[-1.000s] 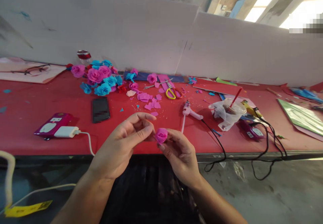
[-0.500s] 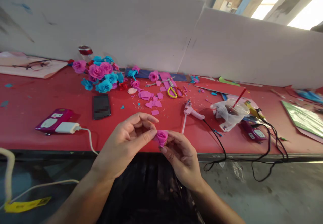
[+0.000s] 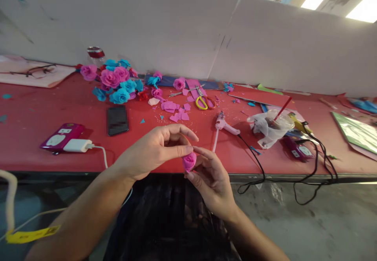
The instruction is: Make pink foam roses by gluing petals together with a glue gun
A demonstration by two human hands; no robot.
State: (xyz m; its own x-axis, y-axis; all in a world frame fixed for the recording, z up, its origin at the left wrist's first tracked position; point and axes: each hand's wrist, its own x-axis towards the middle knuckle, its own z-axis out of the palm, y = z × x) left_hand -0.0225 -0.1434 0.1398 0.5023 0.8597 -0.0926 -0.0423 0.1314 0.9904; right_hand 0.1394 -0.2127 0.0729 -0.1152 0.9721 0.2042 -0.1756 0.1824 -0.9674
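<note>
A small pink paper rose [image 3: 189,161] with a tightly rolled centre is held between my two hands, just over the table's front edge. My right hand [image 3: 213,182] grips it from the right, thumb low near its base and fingertips at its upper side. From the left, my left hand [image 3: 156,149] reaches over with its thumb against the rose's top edge and the index finger curved above. Beyond the hands lie loose pink paper petals [image 3: 180,115]. A pink glue gun [image 3: 224,125] with a glue stick lies to the right, and yellow-handled scissors [image 3: 202,103] lie behind.
Pink and blue paper flowers [image 3: 120,95] stand in a bunch at back left, near a phone [image 3: 118,120]. A purple power strip [image 3: 65,135] with a white charger is at left. At right are a bagged cup [image 3: 273,123] with a straw, another purple strip [image 3: 298,149] and black cords.
My left hand has moved right, bringing its thumb and index finger over the top of the rose. The rose is turned slightly, still in my right hand. The view has tilted down a little.
</note>
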